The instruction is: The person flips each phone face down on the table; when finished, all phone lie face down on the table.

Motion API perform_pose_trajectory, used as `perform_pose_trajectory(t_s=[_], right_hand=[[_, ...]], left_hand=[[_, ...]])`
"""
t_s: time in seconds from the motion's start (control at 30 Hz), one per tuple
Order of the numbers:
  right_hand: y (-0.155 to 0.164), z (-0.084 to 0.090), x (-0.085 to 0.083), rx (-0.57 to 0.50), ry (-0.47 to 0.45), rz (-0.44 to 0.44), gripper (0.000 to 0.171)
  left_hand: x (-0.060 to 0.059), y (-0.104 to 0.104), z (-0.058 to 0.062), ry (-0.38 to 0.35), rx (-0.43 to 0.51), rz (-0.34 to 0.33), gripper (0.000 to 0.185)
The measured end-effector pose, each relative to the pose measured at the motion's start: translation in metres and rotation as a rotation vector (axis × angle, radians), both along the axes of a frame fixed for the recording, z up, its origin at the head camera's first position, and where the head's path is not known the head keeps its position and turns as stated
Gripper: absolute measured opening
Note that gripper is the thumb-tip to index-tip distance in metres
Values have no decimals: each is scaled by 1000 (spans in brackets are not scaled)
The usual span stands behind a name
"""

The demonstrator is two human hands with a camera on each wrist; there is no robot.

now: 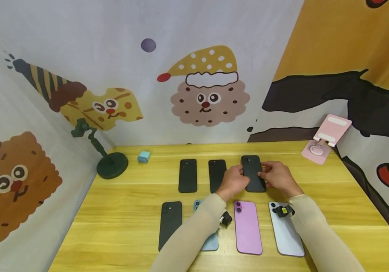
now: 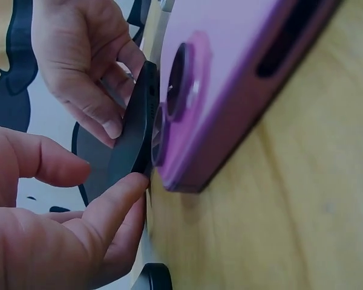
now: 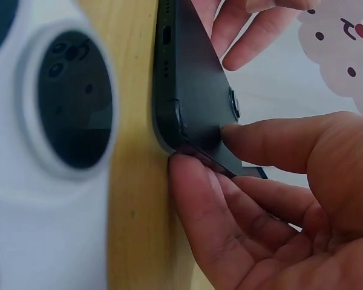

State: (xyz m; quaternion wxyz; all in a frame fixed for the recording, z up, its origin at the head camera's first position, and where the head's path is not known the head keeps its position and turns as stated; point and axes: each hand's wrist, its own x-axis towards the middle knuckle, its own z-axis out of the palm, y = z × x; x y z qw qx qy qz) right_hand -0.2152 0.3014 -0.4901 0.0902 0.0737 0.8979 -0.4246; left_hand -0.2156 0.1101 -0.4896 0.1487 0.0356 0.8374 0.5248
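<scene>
A black smartphone (image 1: 256,180) lies back up at the right of the far row, with both hands at its long sides. My right hand (image 1: 278,176) pinches its right edge, thumb on the back and fingers along and under the side, as the right wrist view shows. On the opposite side, my left hand (image 1: 236,180) touches the edge with its fingertips. Its thumb (image 2: 66,164) stands apart from the phone in the left wrist view. Beneath the forearms lie a pink phone (image 1: 248,228) and a white phone (image 1: 287,234), the latter partly hidden by the right wrist camera.
Two more black phones (image 1: 188,176) (image 1: 216,172) continue the far row. A dark phone (image 1: 170,223) and a blue phone (image 1: 210,242), partly covered by the left sleeve, lie nearer. Behind stand a green stand (image 1: 112,166), a blue charger (image 1: 144,157) and a pink phone holder (image 1: 332,130).
</scene>
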Motion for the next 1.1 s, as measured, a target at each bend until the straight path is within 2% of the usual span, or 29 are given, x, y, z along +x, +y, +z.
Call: perform_pose_trajectory(t_s=[0.43, 0.6, 0.73, 0.83, 0.93, 1.03, 1.1], right_hand=[[-1, 3, 8, -15, -25, -27, 62], [1, 4, 6, 8, -9, -4, 61], [-1, 8, 5, 50, 13, 24, 64], [-3, 13, 8, 99, 64, 48, 68], [-5, 18, 9, 150, 166, 86, 68], [-6, 24, 8, 197, 271, 152, 69], [-6, 30, 7, 245, 307, 202, 73]], left_hand=[[4, -6, -2, -55, 58, -8, 59], [1, -14, -1, -54, 91, -37, 53], [-5, -28, 1, -54, 160, -61, 47], [-8, -44, 5, -52, 241, -93, 45], [-8, -62, 12, -33, 293, -115, 42], [-5, -82, 22, -5, 277, -113, 41], [-2, -97, 29, 35, 217, -101, 42]])
